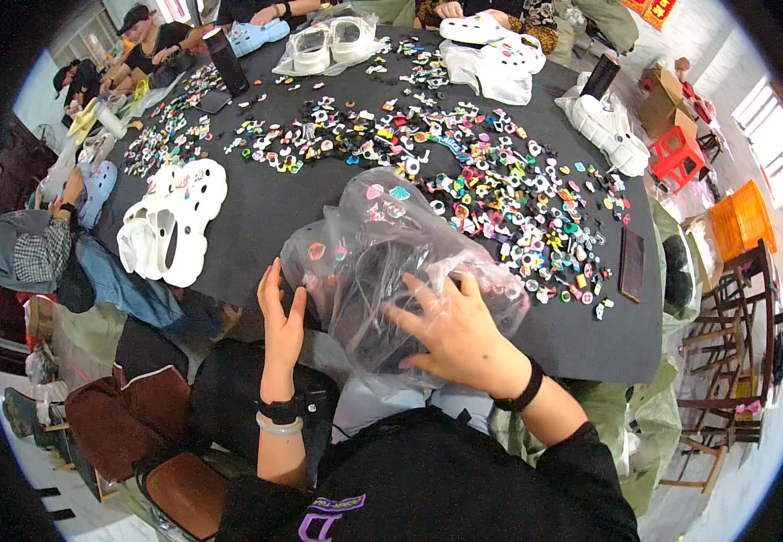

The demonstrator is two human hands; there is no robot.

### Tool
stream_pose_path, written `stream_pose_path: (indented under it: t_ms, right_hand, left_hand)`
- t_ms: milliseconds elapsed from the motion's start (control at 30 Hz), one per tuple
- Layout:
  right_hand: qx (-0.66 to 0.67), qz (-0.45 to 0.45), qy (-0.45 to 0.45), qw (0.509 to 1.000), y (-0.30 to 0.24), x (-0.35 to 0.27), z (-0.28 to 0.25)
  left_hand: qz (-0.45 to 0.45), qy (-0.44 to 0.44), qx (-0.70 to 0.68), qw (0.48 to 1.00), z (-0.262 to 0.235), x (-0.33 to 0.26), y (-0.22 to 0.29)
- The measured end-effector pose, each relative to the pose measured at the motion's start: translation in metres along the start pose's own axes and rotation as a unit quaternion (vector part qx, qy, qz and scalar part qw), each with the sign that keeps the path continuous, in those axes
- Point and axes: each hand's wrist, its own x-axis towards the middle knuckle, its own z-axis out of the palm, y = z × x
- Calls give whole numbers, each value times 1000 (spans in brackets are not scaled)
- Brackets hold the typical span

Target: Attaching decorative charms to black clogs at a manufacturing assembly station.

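A clear plastic bag point(369, 312) lies at the table's near edge in front of me. Inside it is a pair of clogs point(355, 203), their colour dulled by the film, with shell-shaped and round charms on them. My left hand point(281, 321) is upright along the bag's left side, thumb and fingers apart. Over the bag's right part my right hand point(455, 330) spreads its fingers on the crumpled film. Just beyond the bag spreads a heap of small colourful shoe charms point(518, 203).
White clogs point(175, 221) stand to the left on the dark table point(590, 348); more bagged clogs point(324, 45) lie at the far side. A dark phone point(631, 264) rests near the right edge, and a black tumbler point(226, 61) stands far left. Other people sit around the table.
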Motion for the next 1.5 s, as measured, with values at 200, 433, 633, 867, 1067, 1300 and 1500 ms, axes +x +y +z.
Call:
stream_pose_path:
  t_ms: [200, 433, 633, 867, 1067, 1300, 1500]
  right_hand:
    - [53, -66, 36, 996, 11, 7, 30]
    - [-121, -35, -128, 984, 5, -17, 10]
    - [-50, -106, -36, 992, 16, -46, 16]
    - [135, -142, -83, 977, 22, -76, -39]
    - [468, -155, -16, 870, 82, -107, -66]
    - [579, -468, -361, 561, 54, -90, -3]
    - [443, -591, -659, -144, 41, -160, -10]
  left_hand:
    - [-28, -56, -137, 989, 5, 16, -22]
    - [-38, -50, -70, 996, 1, 25, -19]
    - [-78, -37, -199, 976, 12, 35, -11]
    - [-106, 3, -332, 937, 16, 48, -36]
    - [-153, 92, -337, 924, 12, 54, -16]
    - [-3, 155, -236, 959, -35, 28, -25]
    - [-63, 69, -640, 763, -172, 4, -83]
